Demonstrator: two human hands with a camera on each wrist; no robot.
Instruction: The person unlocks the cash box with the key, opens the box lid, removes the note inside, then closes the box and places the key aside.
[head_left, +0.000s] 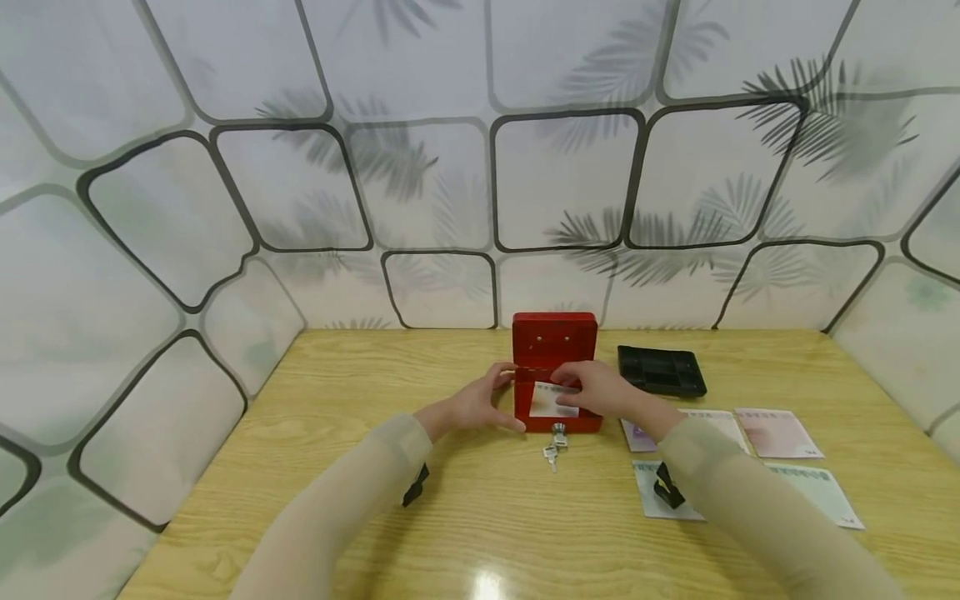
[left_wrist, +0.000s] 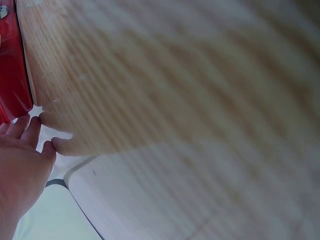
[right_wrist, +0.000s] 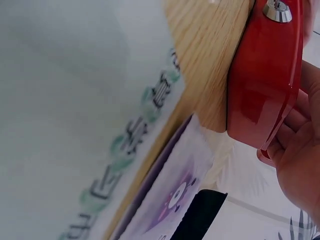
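Patterned walls [head_left: 435,183] border one wood-grain table [head_left: 360,375]. Left to right: one left hand [head_left: 476,402], thumb and fingers spread, at the left side of one open red box [head_left: 553,354]; one pale card [head_left: 543,402] inside it; one front lock [head_left: 558,428] with keys [head_left: 551,455]; one right hand [head_left: 602,388] over that card (cannot tell whether pinching); one black tray [head_left: 660,371]; five visible loose cards [head_left: 780,435].

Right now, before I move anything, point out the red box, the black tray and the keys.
Red box [right_wrist: 262,82]: right wrist view, on its front wall below the lock.
Black tray [head_left: 660,372]: head view, on its bare inside.
Keys [head_left: 551,453]: head view, on the metal.
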